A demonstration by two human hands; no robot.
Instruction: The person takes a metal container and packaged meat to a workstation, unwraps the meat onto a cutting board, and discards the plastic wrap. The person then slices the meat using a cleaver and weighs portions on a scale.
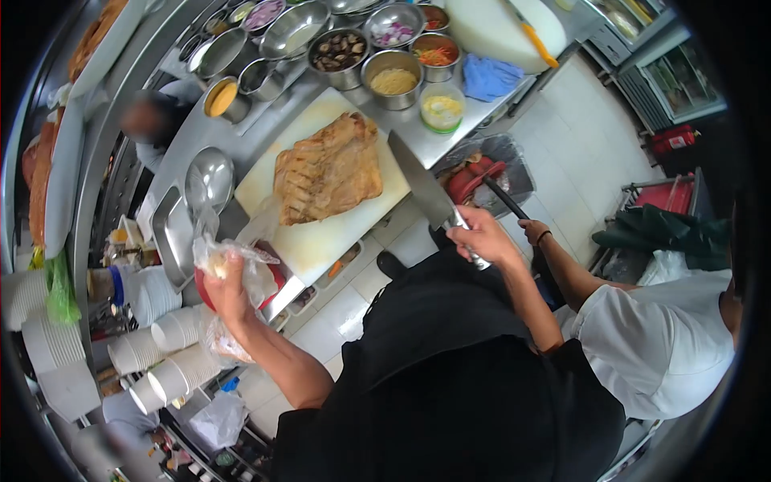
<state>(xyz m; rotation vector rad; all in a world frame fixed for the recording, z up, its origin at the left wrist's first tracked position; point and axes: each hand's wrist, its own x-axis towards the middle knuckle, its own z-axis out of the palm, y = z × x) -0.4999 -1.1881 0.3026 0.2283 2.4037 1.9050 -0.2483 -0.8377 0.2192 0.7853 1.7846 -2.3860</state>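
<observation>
A browned slab of roasted rib meat point(329, 170) lies on the white cutting board point(309, 249) in front of me. My right hand point(486, 234) is wrapped round the metal handle of a broad-bladed knife point(422, 181). The blade points up and left, its tip beside the meat and the board's right edge. To the left of the board, my left hand point(225, 285) is closed on a crumpled clear plastic bag point(210, 241). Behind that hand a red container point(277, 285) shows in part. A round metal bowl point(210, 178) stands past the bag.
Several metal bowls of ingredients, one with dark mushrooms point(338, 55), line the back. A second knife point(534, 36) rests on a round white board point(482, 24). At right, a co-worker's hand point(532, 230) grips a black handle point(504, 197). Paper bowls point(132, 353) are stacked lower left.
</observation>
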